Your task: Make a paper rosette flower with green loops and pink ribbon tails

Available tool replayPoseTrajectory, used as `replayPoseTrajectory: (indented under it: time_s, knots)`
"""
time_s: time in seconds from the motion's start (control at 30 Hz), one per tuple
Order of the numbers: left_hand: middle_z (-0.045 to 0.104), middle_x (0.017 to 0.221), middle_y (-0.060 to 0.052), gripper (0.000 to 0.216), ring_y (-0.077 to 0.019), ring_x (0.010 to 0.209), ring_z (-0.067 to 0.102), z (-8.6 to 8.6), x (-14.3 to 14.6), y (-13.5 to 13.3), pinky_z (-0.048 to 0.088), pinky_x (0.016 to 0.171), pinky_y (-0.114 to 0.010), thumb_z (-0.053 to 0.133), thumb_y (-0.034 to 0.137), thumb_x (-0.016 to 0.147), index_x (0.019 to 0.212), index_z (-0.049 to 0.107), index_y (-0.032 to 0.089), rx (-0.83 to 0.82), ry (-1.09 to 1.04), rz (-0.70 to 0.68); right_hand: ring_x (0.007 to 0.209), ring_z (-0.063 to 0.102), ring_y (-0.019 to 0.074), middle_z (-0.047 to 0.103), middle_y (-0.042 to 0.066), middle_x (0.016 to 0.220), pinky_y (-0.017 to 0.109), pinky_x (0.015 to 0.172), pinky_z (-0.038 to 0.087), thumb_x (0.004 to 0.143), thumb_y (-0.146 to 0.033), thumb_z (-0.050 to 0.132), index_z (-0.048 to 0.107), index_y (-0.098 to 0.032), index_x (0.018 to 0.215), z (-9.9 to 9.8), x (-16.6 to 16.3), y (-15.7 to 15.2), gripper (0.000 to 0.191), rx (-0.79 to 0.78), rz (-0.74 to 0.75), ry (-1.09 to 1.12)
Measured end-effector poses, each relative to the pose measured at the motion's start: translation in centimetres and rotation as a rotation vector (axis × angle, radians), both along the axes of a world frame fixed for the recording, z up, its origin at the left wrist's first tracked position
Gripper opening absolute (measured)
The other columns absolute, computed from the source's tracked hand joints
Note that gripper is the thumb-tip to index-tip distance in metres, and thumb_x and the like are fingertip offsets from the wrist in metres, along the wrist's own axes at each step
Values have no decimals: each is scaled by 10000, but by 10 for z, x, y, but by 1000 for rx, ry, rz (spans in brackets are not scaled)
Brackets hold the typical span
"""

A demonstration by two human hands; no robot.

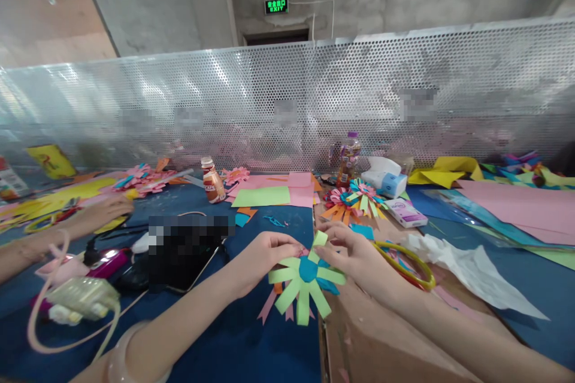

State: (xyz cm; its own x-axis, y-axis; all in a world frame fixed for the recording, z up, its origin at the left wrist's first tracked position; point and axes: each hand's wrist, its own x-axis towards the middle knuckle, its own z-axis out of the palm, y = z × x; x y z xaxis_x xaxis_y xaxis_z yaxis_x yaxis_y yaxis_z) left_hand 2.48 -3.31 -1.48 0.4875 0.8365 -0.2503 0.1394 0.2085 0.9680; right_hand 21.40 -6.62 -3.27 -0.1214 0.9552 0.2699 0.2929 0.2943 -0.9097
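Note:
A layered paper flower (308, 270) is held between my two hands, low over the table. Light green strips radiate from its blue round centre, with pink, orange and blue strips showing beneath. My left hand (274, 251) pinches its upper left edge, fingers closed. On the upper right, my right hand (345, 245) has thumb and fingers closed around an upright green strip. Some fingertips are hidden behind the flower. Beyond the right hand lie finished-looking paper flowers (365, 196) in several colours.
Yellow-handled scissors (417, 266) lie by my right forearm, near crumpled white tissue (476, 269). A phone (188, 257) and cables are left. Pink and green paper sheets (263, 196), a small bottle (212, 181) and a purple-capped bottle (349, 158) stand behind. Another person's hand (108, 212) is far left.

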Motion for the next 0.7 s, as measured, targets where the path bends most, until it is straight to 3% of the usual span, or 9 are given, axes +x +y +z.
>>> replayPoseTrajectory:
  time_s: [0.7]
  knots:
    - [674,704,-30,190,-122,624,579,-2,2,0,422,589,-200,704,314,687,761,710,140,-17,-4,18,1021,541,208,589,53,987,330,850,440,773,-366,623,591,-203,659,-4,2,3,201,64,-7,-45]
